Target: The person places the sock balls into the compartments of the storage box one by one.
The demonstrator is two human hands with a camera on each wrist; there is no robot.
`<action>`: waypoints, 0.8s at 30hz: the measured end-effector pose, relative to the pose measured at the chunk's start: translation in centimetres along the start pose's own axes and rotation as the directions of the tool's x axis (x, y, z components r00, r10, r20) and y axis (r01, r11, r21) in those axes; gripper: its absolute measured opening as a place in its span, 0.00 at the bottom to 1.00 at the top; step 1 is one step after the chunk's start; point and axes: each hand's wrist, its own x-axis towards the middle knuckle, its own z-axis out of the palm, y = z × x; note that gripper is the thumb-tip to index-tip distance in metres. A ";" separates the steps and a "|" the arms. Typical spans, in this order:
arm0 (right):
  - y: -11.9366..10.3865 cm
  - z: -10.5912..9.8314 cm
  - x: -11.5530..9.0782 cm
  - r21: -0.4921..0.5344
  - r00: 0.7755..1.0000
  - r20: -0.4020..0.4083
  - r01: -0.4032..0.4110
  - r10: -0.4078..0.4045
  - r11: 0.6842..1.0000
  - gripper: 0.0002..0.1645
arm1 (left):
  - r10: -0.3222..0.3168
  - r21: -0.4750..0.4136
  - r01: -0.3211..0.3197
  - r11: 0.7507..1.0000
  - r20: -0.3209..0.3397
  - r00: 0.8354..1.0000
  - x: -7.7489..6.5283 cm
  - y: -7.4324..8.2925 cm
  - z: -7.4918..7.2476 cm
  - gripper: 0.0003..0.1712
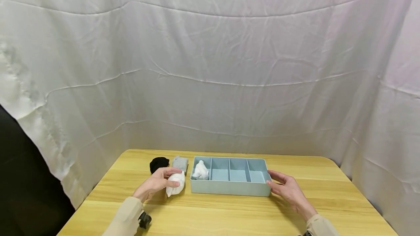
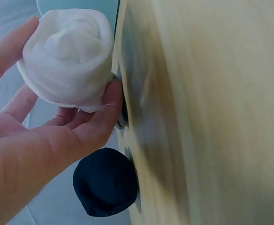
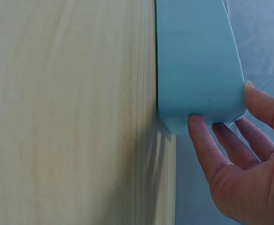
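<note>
My left hand (image 1: 159, 182) grips a rolled-up white sock (image 1: 176, 184) just left of the box. In the left wrist view the sock (image 2: 69, 56) shows its wound layers, with thumb and fingers around its sides. A long light-blue box (image 1: 229, 188) with a row of compartments stands on the table. Another rolled white sock (image 1: 201, 170) sits in its leftmost compartment; the other compartments hold nothing. At the box's right end my right hand (image 1: 288, 191) rests its fingertips against the wall. The right wrist view shows those fingers (image 3: 205, 145) fairly straight, with the thumb at the rim.
Beyond my left hand lie a black rolled sock (image 1: 159, 164) and a grey folded one (image 1: 180, 164), close to the box's left end. The wooden table (image 1: 203, 214) runs back to a hanging pale curtain (image 1: 229, 101).
</note>
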 end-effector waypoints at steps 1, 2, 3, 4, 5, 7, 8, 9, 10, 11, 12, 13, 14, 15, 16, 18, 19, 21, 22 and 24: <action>0.0 0.0 0.0 0.004 1.000 0.000 -0.002 0.002 1.000 0.35 | 0.000 -0.005 0.000 1.000 -0.006 1.000 0.1 0.1 0.0 0.30; 0.0 0.0 0.0 0.005 1.000 0.000 -0.001 0.001 1.000 0.35 | 0.002 -0.013 -0.002 1.000 -0.013 1.000 0.1 0.1 0.0 0.31; 0.0 0.0 0.0 0.008 1.000 -0.001 -0.003 0.003 1.000 0.35 | 0.004 -0.021 -0.004 1.000 -0.019 1.000 0.2 0.2 0.0 0.32; 0.0 0.0 0.0 0.011 1.000 -0.002 -0.004 0.004 1.000 0.35 | 0.006 -0.029 -0.007 1.000 -0.025 1.000 0.2 0.3 0.0 0.33; 0.0 0.0 0.0 0.010 1.000 -0.004 -0.004 0.004 1.000 0.35 | 0.009 -0.036 -0.010 0.999 -0.031 0.999 0.2 0.5 0.0 0.33; 0.0 0.0 0.0 0.012 1.000 -0.008 -0.005 0.005 1.000 0.35 | 0.018 -0.047 -0.020 0.999 -0.044 0.999 0.4 0.7 0.1 0.34; 0.0 0.1 0.0 0.013 1.000 -0.008 -0.005 0.005 1.000 0.35 | 0.025 -0.051 -0.028 0.998 -0.049 0.998 0.4 0.8 0.1 0.34; -0.1 0.1 0.0 0.013 1.000 -0.009 -0.008 0.008 1.000 0.35 | 0.028 -0.053 -0.031 0.998 -0.054 0.998 0.4 0.9 0.1 0.34; -0.1 0.1 0.0 0.013 1.000 -0.009 -0.008 0.008 1.000 0.35 | 0.032 -0.055 -0.036 0.998 -0.060 0.998 0.4 1.1 0.2 0.34; -0.1 0.1 0.0 0.009 1.000 -0.008 -0.005 0.005 1.000 0.35 | 0.035 -0.057 -0.039 0.998 -0.067 0.997 0.5 1.2 0.3 0.34; -0.1 0.1 0.0 0.009 1.000 -0.010 -0.004 0.004 1.000 0.35 | 0.039 -0.061 -0.044 0.997 -0.073 0.997 0.6 1.3 0.4 0.34; -0.2 0.1 -0.1 0.011 1.000 -0.010 -0.004 0.004 1.000 0.35 | 0.043 -0.061 -0.048 0.997 -0.082 0.996 0.6 1.4 0.5 0.33; -0.2 0.1 -0.1 0.012 1.000 -0.012 -0.002 0.002 1.000 0.35 | 0.049 -0.062 -0.054 0.997 -0.091 0.995 0.7 1.5 0.6 0.33; -0.2 0.1 -0.1 0.014 1.000 -0.014 -0.001 0.001 1.000 0.35 | 0.052 -0.062 -0.059 0.996 -0.104 0.993 0.8 1.6 0.7 0.33; -0.2 0.1 -0.1 0.013 1.000 -0.014 0.000 0.000 1.000 0.35 | 0.060 -0.059 -0.067 0.996 -0.120 0.991 1.0 1.7 0.9 0.33; -0.2 0.1 -0.1 0.021 1.000 -0.021 -0.008 0.008 1.000 0.35 | 0.082 -0.061 -0.092 0.994 -0.147 0.986 1.2 1.8 1.2 0.33; -0.2 0.1 -0.1 0.025 1.000 -0.021 -0.011 0.011 1.000 0.35 | 0.094 -0.060 -0.105 0.993 -0.159 0.983 1.4 1.9 1.4 0.32; -0.1 0.1 -0.1 0.022 1.000 -0.021 -0.014 0.014 1.000 0.35 | 0.124 -0.061 -0.137 0.989 -0.179 0.976 1.7 1.9 1.7 0.32; -0.1 0.1 -0.1 0.022 1.000 -0.021 -0.015 0.015 1.000 0.36 | 0.140 -0.062 -0.154 0.986 -0.186 0.973 1.8 2.0 1.9 0.31; 0.0 0.1 -0.1 0.025 1.000 -0.023 -0.013 0.013 1.000 0.37 | 0.159 -0.063 -0.174 0.983 -0.199 0.967 2.1 2.0 2.2 0.31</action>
